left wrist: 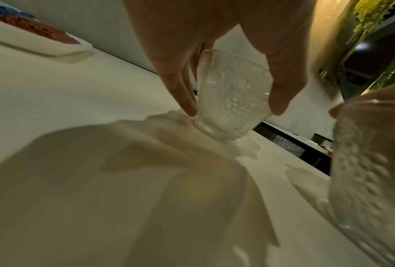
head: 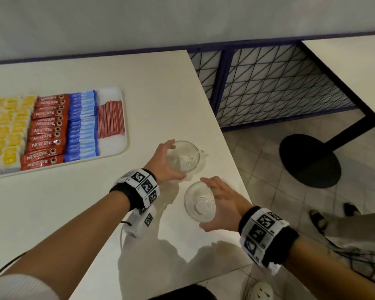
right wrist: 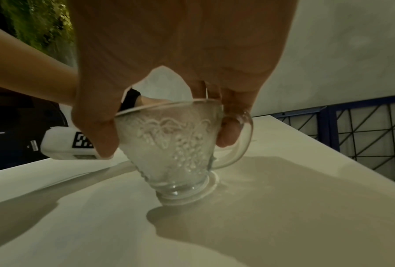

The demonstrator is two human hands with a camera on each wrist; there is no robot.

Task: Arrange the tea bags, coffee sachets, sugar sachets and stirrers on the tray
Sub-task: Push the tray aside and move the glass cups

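1. You are gripping a glass cup in each hand: your left hand (head: 164,164) is curling thumb and fingers (left wrist: 182,94) round the far glass cup (head: 183,156), and your right hand (head: 222,204) is wrapping round the near glass cup (head: 200,201), with one finger seeming to pass through its handle in the right wrist view. Both cups are standing with their feet on the table (head: 139,83).

2. The tray (head: 122,146) is lying well to your left, carrying rows of yellow tea bags (head: 6,135), red coffee sachets (head: 44,132), blue sugar sachets (head: 82,126) and red stirrers (head: 110,120). Judging by that, the arranging is looking finished.

3. What could go wrong: the near cup is sitting close to the table's right edge (head: 232,152), with tiled floor (head: 258,152) below. A sideways nudge from your right hand could be sending it over, and glass would probably shatter.

4. The two cups are standing just beside each other; lifting or sliding both together is risking a knock, glass on glass.

5. If you are carrying the cups towards the tray, a low sweep could be scattering the stirrers, which are lying nearest.

6. Open room is lying between the cups and the tray, and on the table nearer you; nothing is giving room to your right.
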